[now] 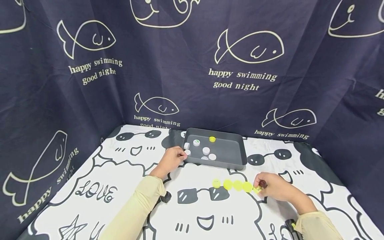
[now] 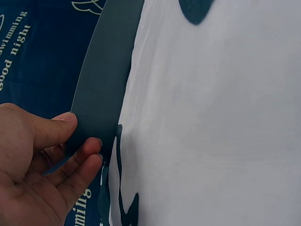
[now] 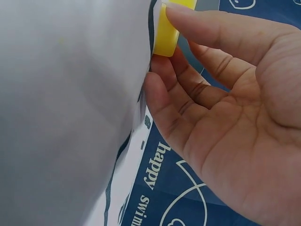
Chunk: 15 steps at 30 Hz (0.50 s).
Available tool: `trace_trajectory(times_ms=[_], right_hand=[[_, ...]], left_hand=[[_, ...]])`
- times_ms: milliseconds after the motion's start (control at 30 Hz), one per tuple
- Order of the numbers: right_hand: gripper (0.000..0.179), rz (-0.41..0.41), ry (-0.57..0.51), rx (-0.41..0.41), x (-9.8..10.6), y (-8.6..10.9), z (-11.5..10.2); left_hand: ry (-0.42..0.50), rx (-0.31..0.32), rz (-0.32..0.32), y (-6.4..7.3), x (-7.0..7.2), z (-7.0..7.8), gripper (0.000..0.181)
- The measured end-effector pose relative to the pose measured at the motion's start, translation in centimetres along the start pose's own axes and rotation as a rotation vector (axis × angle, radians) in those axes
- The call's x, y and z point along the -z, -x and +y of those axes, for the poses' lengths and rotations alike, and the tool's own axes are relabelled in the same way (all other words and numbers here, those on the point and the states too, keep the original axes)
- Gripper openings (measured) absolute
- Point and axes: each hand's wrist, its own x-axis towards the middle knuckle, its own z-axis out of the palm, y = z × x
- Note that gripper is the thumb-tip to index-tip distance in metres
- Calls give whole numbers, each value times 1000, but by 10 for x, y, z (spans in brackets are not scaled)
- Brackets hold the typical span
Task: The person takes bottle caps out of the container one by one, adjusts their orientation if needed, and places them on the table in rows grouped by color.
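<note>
My left hand (image 1: 172, 160) grips the front left corner of a dark grey tray (image 1: 229, 165); in the left wrist view its thumb lies at the rim of the tray wall (image 2: 106, 61). Inside the tray lie several white bottle caps (image 1: 206, 150) and one yellow cap (image 1: 212, 139). My right hand (image 1: 274, 186) pinches a yellow bottle cap (image 3: 167, 35) on the cloth. That cap stands at the right end of a row of yellow caps (image 1: 238, 185), in front of the tray. Part of it is hidden behind my fingers.
A white cloth (image 1: 126, 173) with black cartoon drawings covers the table. Dark blue curtains (image 1: 186, 66) with fish prints hang behind and at both sides. The tray stands towards the back of the table, near the rear curtain.
</note>
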Motion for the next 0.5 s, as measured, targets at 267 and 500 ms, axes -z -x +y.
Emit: trace_trajectory(times_ms=[267, 500], right_hand=[[29, -3, -16, -5, 0, 1, -1], [28, 7, -11, 70, 4, 1, 1]], left_hand=[[9, -3, 13, 0, -1, 1, 9], [3, -19, 16, -1, -1, -1, 8]])
